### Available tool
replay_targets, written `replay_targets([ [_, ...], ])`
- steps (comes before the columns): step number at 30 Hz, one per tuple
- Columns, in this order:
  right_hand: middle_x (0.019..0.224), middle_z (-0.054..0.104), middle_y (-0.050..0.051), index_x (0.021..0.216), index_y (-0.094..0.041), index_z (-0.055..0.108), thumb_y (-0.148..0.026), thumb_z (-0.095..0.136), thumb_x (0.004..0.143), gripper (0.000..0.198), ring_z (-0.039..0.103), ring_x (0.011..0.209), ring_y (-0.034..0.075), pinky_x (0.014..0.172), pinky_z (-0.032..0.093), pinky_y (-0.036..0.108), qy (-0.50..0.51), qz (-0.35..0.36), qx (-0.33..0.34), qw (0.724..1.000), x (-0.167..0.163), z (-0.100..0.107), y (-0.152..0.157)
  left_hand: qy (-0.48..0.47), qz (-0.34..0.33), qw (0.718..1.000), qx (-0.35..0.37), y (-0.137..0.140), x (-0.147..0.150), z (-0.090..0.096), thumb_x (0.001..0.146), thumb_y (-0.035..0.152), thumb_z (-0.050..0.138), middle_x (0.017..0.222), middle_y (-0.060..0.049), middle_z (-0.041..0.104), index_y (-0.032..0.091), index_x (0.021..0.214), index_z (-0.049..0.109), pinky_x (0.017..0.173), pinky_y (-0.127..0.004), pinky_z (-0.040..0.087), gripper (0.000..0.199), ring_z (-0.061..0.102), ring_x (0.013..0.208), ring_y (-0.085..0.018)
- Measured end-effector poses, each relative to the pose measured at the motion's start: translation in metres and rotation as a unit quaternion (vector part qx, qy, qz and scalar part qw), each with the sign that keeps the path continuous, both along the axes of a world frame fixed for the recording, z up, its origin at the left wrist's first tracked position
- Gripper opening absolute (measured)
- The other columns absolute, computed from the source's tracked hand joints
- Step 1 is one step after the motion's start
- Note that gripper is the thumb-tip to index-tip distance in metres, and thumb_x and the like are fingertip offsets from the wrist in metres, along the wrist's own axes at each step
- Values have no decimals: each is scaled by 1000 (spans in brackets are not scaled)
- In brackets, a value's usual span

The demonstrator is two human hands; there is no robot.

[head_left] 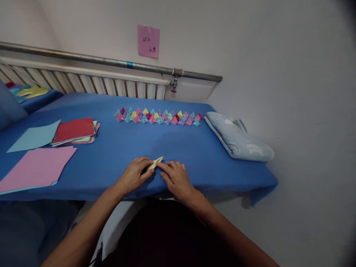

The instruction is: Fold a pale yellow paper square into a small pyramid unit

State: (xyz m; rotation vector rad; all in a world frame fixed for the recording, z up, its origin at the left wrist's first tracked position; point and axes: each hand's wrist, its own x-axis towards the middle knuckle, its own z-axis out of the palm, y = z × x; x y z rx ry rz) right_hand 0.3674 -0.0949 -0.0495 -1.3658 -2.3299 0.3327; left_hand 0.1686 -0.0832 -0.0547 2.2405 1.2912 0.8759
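Observation:
A small piece of folded yellow paper (155, 163) lies low over the blue tablecloth near the table's front edge. My left hand (136, 172) pinches its left end between thumb and fingers. From the other side, my right hand (175, 177) touches the paper with its index fingertip, the thumb bent below and the other fingers curled. Whether the right hand grips the paper or only presses it, I cannot tell. Beyond my hands, rows of small folded paper pieces (160, 116) in pink, blue, yellow, purple and red stretch across the cloth.
Pink sheets (39, 167), a light blue sheet (35, 136) and a stack topped with red paper (73, 131) lie at left. A folded light blue blanket (239, 137) rests at right. Behind the table run a radiator (111, 86) and a metal pipe (91, 58).

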Motion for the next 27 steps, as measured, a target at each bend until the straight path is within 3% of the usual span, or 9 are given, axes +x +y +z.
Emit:
replay_targets([
  [10,112,66,3,117,-25,57,-18,52,89,29,54,96,22,84,33,36,47,25,-20,998,-9,1,5,9,-18,997,-68,6,-2,11,88,29,47,96,-5,66,20,101,65,83,-32,47,24,60,88,-18],
  [19,94,69,3,97,-22,61,-12,52,83,19,58,86,19,81,38,33,111,13,-41,993,-18,-2,15,1,-15,997,-82,4,-3,12,87,28,47,97,-4,66,21,99,64,85,-33,47,22,60,91,-18],
  [23,85,67,0,90,-22,62,-21,47,87,15,60,81,16,77,42,28,241,-7,-90,966,-21,-1,18,-45,-1,995,-87,0,-1,11,86,27,47,98,-4,66,21,98,64,87,-34,47,22,61,93,-18],
  [27,71,60,-3,79,-22,61,-30,49,85,16,55,67,14,67,42,26,333,-39,-142,931,-22,4,18,-121,55,988,-72,-3,4,8,83,28,49,101,-6,65,21,97,65,88,-36,47,22,60,96,-19],
])
